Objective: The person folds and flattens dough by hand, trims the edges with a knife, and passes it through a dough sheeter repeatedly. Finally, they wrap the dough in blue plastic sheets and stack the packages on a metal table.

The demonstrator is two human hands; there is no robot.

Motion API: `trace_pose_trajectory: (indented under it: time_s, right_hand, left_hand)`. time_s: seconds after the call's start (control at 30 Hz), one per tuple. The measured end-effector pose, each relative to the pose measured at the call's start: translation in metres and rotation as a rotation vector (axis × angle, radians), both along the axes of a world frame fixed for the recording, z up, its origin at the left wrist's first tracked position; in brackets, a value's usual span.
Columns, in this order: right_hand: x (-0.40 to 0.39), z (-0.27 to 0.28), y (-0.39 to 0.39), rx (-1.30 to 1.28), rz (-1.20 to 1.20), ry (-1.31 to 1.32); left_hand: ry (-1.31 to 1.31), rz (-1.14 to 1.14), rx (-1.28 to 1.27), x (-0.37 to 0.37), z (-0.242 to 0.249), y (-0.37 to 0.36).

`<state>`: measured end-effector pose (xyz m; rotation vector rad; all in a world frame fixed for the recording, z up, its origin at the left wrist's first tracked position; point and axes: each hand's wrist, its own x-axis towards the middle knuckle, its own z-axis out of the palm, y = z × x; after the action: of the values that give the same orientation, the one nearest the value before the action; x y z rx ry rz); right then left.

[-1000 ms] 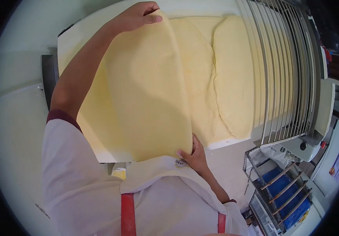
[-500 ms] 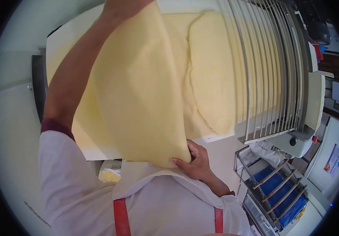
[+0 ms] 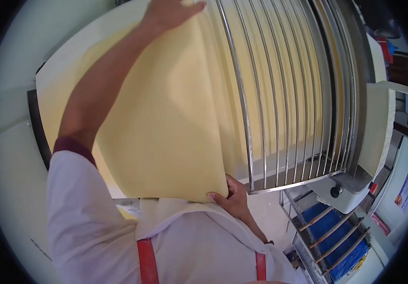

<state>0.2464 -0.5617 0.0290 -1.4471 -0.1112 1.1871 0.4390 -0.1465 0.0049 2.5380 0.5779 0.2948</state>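
A wide, smooth, pale yellow dough sheet [image 3: 161,118] stretches across the white belt of a machine, right in front of my body. At its far edge my left hand [image 3: 173,13] is closed on the dough, partly cut off by the top of the view. My right hand [image 3: 235,198] pinches the near right corner between thumb and fingers. To the right of the held edge, more dough runs beneath a metal bar guard [image 3: 279,109].
The machine's steel housing [image 3: 355,142] stands beyond the guard, with a black knob [image 3: 336,190] at its near side. Lower right is a rack with wooden rods [image 3: 324,239] over blue sheeting [image 3: 339,251]. A pale wall [image 3: 5,156] lies to the left.
The bar guard now appears further left and lower, close to the held dough edge. The folded dough layer seen right of that edge no longer shows. Both hands keep their hold.
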Motion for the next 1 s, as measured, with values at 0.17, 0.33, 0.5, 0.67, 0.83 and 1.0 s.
trace_pose_trajectory:
  time_s: [0.17,0.33,0.5,0.67,0.83,1.0]
  right_hand:
    - [0.016,-0.019,-0.012,-0.207,-0.044,0.002]
    - [0.035,0.039,-0.028,-0.159,0.171,-0.334]
    - [0.166,0.124,-0.151,-0.226,-0.152,-1.276]
    - [0.357,0.179,-0.242,-0.897,0.019,-1.480]
    - [0.403,0.165,-0.246,-0.726,0.357,-1.088]
    - [0.392,0.173,-0.245,-0.756,0.211,-0.975]
  left_hand:
    - [0.025,0.057,0.188,0.030,-0.052,-0.007]
    - [-0.010,0.107,0.128,0.021,-0.041,-0.022]
    - [-0.048,-0.089,0.458,-0.076,-0.046,-0.061]
    - [0.232,-0.040,0.217,-0.229,-0.024,-0.161]
    - [0.282,-0.007,0.140,-0.260,-0.005,-0.200]
    - [0.201,-0.042,0.067,-0.269,-0.006,-0.193]
